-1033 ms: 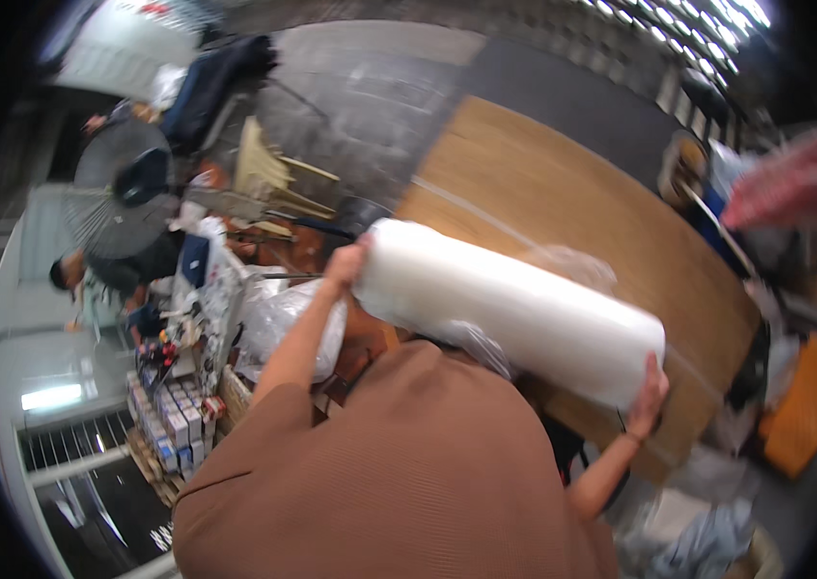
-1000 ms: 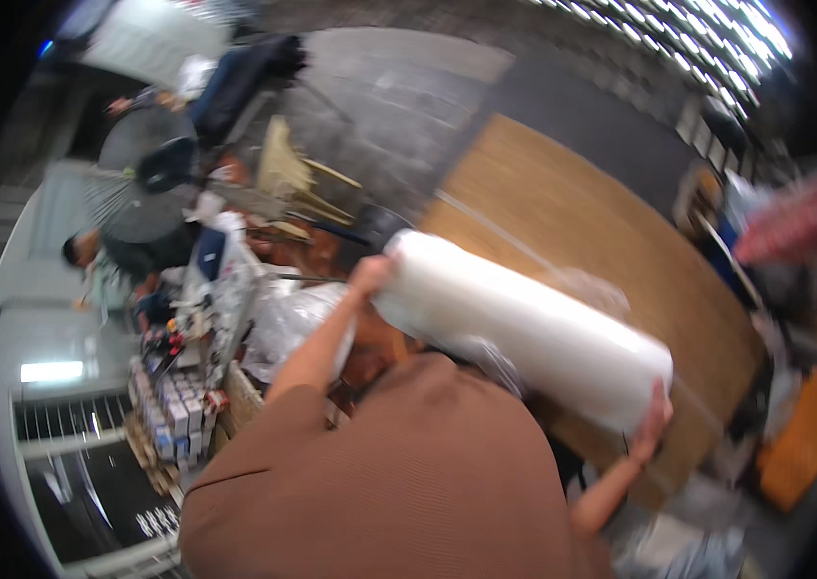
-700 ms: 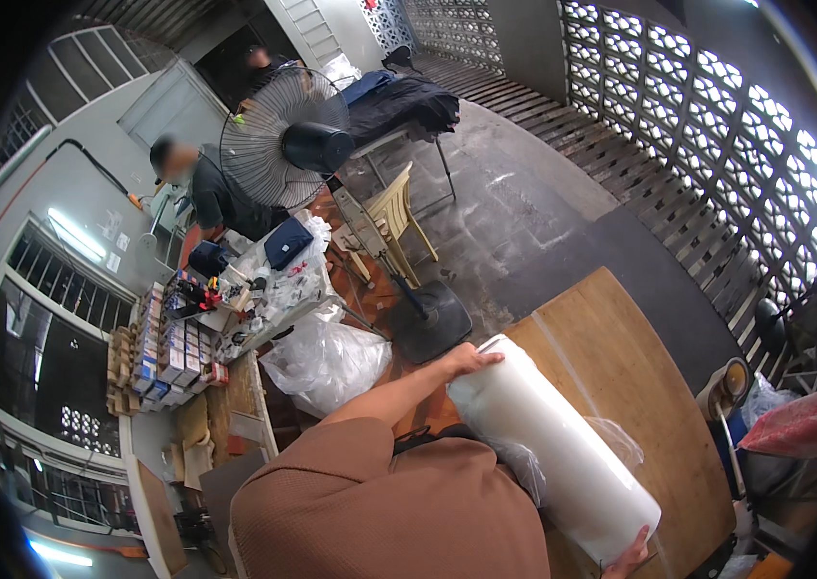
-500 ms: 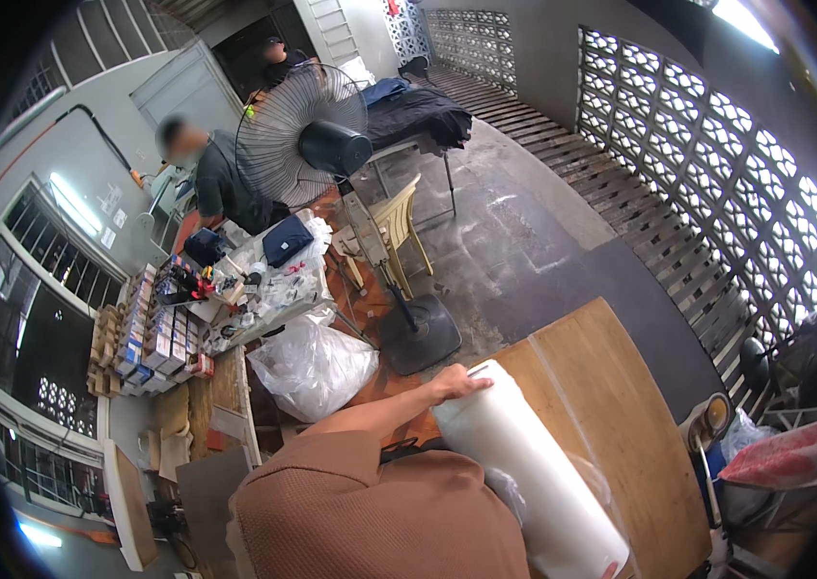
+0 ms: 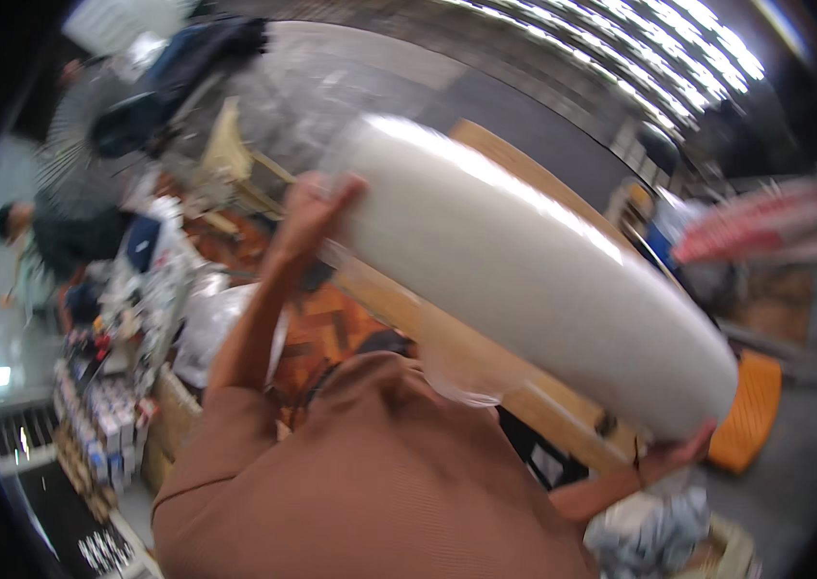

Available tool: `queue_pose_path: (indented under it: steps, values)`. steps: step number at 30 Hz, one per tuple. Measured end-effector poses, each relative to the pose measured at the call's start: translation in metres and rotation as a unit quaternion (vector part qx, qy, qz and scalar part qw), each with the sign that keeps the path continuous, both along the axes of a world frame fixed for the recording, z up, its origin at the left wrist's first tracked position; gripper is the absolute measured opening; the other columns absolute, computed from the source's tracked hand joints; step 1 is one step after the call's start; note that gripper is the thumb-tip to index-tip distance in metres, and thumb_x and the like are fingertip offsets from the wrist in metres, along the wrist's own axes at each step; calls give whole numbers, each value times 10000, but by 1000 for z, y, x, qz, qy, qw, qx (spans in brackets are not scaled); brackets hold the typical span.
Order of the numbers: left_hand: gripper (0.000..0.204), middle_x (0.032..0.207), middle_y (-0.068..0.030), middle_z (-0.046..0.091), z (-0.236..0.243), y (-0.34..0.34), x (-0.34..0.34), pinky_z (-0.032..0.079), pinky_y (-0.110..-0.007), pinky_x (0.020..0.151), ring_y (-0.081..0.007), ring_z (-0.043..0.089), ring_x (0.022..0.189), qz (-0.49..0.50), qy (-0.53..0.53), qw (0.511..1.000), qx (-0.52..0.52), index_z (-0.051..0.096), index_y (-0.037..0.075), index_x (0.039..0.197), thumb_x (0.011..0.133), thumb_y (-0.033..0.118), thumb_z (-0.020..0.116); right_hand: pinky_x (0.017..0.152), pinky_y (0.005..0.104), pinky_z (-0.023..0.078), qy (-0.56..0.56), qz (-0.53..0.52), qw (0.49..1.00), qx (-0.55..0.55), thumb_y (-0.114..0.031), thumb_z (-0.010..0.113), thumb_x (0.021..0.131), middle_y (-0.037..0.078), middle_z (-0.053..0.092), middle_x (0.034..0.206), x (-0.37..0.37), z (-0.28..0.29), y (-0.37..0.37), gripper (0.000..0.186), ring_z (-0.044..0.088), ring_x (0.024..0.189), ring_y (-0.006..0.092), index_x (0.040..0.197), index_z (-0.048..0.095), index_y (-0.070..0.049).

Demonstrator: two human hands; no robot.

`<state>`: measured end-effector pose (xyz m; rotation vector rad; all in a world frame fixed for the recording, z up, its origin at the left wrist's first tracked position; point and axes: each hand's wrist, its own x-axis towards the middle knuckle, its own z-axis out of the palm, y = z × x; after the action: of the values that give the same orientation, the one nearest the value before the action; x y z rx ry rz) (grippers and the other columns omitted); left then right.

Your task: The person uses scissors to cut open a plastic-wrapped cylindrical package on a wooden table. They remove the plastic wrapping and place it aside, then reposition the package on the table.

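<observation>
A large roll of whitish plastic sheeting (image 5: pixel 524 261) is held up in front of my body, slanting from upper left to lower right. My left hand (image 5: pixel 323 205) grips its left end, with the thumb on the near side. My right hand (image 5: pixel 683 450) holds the lower right end; some of its fingers are hidden behind the roll. A loose clear flap (image 5: pixel 456 357) of the sheeting hangs from the roll's near side. Beneath the roll is a wooden table (image 5: pixel 563 410), largely covered by it. Motion blurs the picture.
At the left, a person (image 5: pixel 80 227) stands by a cluttered table near a large fan (image 5: pixel 124 125). A pale yellow chair (image 5: pixel 230 150) stands beyond my left hand. An orange object (image 5: pixel 754 410) and a red-and-white sack (image 5: pixel 765 227) are at the right, with a crumpled pale bundle (image 5: pixel 650 531) below.
The roll has come up off the table and tilted more across me, gripped at both ends. My right hand and forearm have come into fuller view. The view has swung to the right.
</observation>
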<state>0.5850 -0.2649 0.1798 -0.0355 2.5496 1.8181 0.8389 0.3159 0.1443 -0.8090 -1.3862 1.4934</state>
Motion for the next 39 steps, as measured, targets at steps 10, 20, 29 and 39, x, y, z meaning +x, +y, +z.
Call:
queue_pose_path:
  steps: [10,20,29,39]
  values:
    - [583,967,-112,714,79,34,-60,555,-290,702,-157,687,792,41,117,978,168,664,-88,1177,929,433,752,903,389,558,81,-8,993,83,-352,596,1034,172,679,1232,-36,116,-8,490,684,1061,251,1271,612,77]
    - [578,911,-117,725,-126,-19,8,523,-328,703,-160,667,778,-34,-242,967,-67,720,-114,1065,935,449,716,676,284,507,-275,102,947,-129,-295,740,952,80,721,930,36,-80,-40,386,655,763,133,1018,732,85]
    - [681,904,-172,719,-185,10,-5,526,-344,696,-204,682,770,-83,-383,908,-147,701,-173,1012,930,503,705,734,310,531,-333,165,894,-249,-382,717,965,96,735,960,57,-161,-20,482,680,810,151,1031,725,95]
    - [597,1107,-94,721,-191,-26,24,513,-308,899,-163,668,996,-144,-333,932,-1,696,-61,1208,978,488,668,915,293,480,-274,280,907,-153,-417,652,1014,80,691,1143,104,-153,-31,487,621,1041,151,1205,664,31]
